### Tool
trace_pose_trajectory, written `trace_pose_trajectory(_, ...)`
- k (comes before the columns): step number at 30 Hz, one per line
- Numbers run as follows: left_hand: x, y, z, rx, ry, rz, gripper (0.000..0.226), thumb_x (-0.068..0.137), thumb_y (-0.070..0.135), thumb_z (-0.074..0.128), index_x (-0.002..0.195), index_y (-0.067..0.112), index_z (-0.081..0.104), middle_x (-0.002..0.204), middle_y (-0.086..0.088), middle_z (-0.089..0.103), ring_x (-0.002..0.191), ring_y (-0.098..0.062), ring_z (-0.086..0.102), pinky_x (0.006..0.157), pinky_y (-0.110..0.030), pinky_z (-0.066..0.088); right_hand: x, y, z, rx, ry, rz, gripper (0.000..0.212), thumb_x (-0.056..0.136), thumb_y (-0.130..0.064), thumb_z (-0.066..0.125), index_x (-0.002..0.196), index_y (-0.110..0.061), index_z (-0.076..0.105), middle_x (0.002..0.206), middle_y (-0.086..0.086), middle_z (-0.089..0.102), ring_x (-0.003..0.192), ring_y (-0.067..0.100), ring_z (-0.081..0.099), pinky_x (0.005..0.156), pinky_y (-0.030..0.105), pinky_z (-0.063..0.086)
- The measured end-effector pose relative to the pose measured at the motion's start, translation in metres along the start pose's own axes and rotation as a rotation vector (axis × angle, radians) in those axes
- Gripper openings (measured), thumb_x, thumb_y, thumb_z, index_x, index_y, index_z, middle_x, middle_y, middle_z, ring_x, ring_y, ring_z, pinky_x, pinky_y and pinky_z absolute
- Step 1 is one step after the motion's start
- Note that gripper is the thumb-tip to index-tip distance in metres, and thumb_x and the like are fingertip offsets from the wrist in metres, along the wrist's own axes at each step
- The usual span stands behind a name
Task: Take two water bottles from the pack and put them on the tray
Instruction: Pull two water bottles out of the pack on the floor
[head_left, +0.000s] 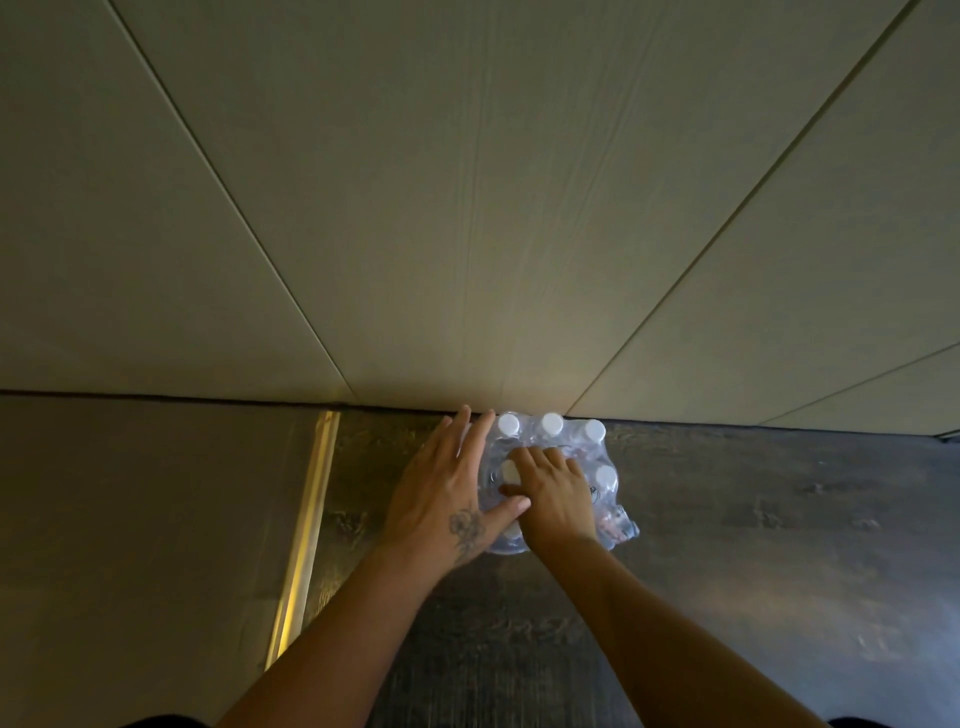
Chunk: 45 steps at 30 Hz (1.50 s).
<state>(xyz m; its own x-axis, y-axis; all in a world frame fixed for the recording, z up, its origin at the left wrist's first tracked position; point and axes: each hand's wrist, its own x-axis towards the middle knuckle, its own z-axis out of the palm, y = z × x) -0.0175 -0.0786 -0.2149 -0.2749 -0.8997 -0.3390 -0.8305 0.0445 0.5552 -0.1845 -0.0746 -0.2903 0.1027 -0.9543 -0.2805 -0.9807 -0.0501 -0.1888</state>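
A pack of water bottles (597, 467) in clear plastic wrap stands on the dark wood floor against the wall. Several white caps show through the wrap. My left hand (447, 493) lies flat against the pack's left side, fingers spread and stretched toward the wall, thumb pressed on the wrap. My right hand (553, 493) rests on top of the pack, fingers curled into the wrap beside a white cap (510, 472). I cannot tell whether those fingers grip a bottle. No tray is in view.
A pale panelled wall (467, 208) rises right behind the pack. A brass floor strip (306, 530) runs along the left, dividing the dark wood floor (753, 545) from a grey surface (145, 519).
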Motion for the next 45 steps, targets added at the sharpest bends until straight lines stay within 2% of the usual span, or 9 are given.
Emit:
trace_pose_trajectory(5,0.001,-0.015,0.001,-0.088,-0.003,-0.034,0.125,0.082,0.079,0.076,0.173,0.042,-0.001,0.187,0.004,-0.004,0.173,-0.025,0.003,0.135,-0.055,0.023,-0.008,0.004,-0.019,0.134,0.034,0.019,0.035,0.107,-0.046,0.063,0.137,-0.029,0.059,0.144,-0.001,0.07,0.134,0.021,0.065,0.117,0.039,0.045)
trace_pose_trajectory(12,0.012,0.002,0.011,-0.37,0.025,-0.017,0.126,0.072,0.066,0.093,0.171,0.038,0.02,0.181,0.003,0.029,0.166,-0.021,0.029,0.132,-0.044,0.033,-0.03,0.007,-0.109,0.397,0.224,0.024,0.027,0.104,-0.047,0.067,0.125,-0.03,0.065,0.116,-0.002,0.08,0.098,0.025,0.077,0.073,0.034,0.053)
trace_pose_trajectory(16,0.012,0.009,0.011,-0.42,-0.001,0.025,0.126,0.067,0.087,0.081,0.168,0.03,0.033,0.174,0.0,0.044,0.16,-0.024,0.042,0.131,-0.053,0.04,-0.044,0.006,-0.161,0.564,0.335,0.0,0.037,0.1,-0.051,0.066,0.122,-0.022,0.068,0.114,-0.001,0.081,0.1,0.023,0.08,0.082,0.045,0.067)
trace_pose_trajectory(19,0.014,0.016,0.009,-0.401,0.02,0.048,0.128,0.071,0.078,0.086,0.171,0.043,0.014,0.178,0.006,0.036,0.165,-0.023,0.035,0.129,-0.06,0.04,-0.051,0.002,-0.19,0.645,0.431,-0.033,0.043,0.098,-0.058,0.06,0.119,-0.023,0.071,0.106,-0.011,0.078,0.089,0.01,0.078,0.074,0.02,0.063)
trace_pose_trajectory(26,0.012,0.028,0.005,-0.401,0.14,0.042,0.084,0.07,0.076,0.086,0.138,0.033,0.061,0.129,0.009,0.077,0.117,-0.008,0.074,0.105,-0.04,0.063,-0.052,-0.009,-0.214,0.811,0.519,-0.091,0.038,0.098,-0.051,0.065,0.118,-0.02,0.075,0.111,-0.012,0.082,0.105,0.003,0.076,0.076,0.016,0.058)
trace_pose_trajectory(34,0.025,0.013,0.013,-0.406,0.151,0.023,0.072,0.073,0.05,0.097,0.132,0.029,0.061,0.122,0.01,0.076,0.109,-0.009,0.073,0.104,-0.034,0.062,-0.028,-0.003,-0.18,1.125,0.519,-0.042,0.043,0.109,-0.067,0.04,0.113,-0.04,0.073,0.108,-0.014,0.081,0.101,0.011,0.078,0.077,0.029,0.065)
trace_pose_trajectory(37,0.029,0.009,0.013,-0.488,0.142,-0.007,0.067,0.068,0.053,0.099,0.118,0.052,0.055,0.106,0.031,0.074,0.098,0.01,0.071,0.09,-0.015,0.063,-0.016,0.008,-0.134,0.915,0.374,0.205,0.025,0.103,-0.061,0.046,0.101,-0.044,0.065,0.099,-0.01,0.077,0.093,0.016,0.075,0.076,0.033,0.064)
trace_pose_trajectory(40,0.025,0.012,0.009,-0.536,0.177,0.002,0.064,0.064,0.059,0.095,0.108,0.066,0.05,0.109,0.054,0.064,0.101,0.028,0.064,0.075,0.008,0.047,-0.016,0.02,-0.081,0.472,0.089,0.234,0.03,0.104,-0.042,0.066,0.132,-0.03,0.066,0.131,-0.003,0.073,0.117,0.015,0.068,0.098,0.038,0.061)
trace_pose_trajectory(45,0.023,0.01,0.012,-0.558,0.171,-0.003,0.075,0.067,0.047,0.099,0.121,0.056,0.047,0.102,0.03,0.068,0.096,0.033,0.061,0.069,0.003,0.052,-0.018,0.027,-0.041,0.125,-0.129,0.166,0.061,0.105,-0.047,0.066,0.158,-0.025,0.047,0.163,0.007,0.055,0.151,0.029,0.052,0.127,0.05,0.044)
